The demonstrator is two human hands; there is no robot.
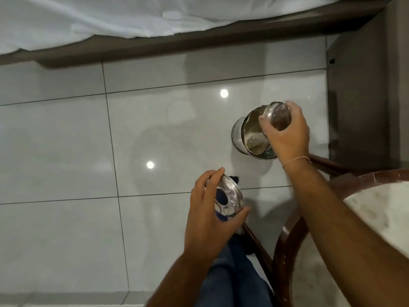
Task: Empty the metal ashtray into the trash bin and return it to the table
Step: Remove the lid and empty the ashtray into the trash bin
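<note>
The metal ashtray is in two parts. Its shiny bowl point(278, 115) is gripped in my right hand point(288, 134) and tilted on its side right over the open mouth of the small steel trash bin point(240, 135), which stands on the floor and holds pale crumpled rubbish. The ring-shaped ashtray lid point(229, 199), with a hole in its middle, is held in my left hand point(210, 216) lower down, over the floor and apart from the bin. The round table point(376, 218), with a marble top and a dark wooden rim, is at the lower right under my right forearm.
Glossy grey floor tiles point(88, 140) fill the middle and left. A bed with white sheets point(99, 16) runs across the top. A dark cabinet point(363, 96) stands at the right behind the bin. My leg in blue jeans point(234, 273) and a wooden chair leg point(259, 249) are below.
</note>
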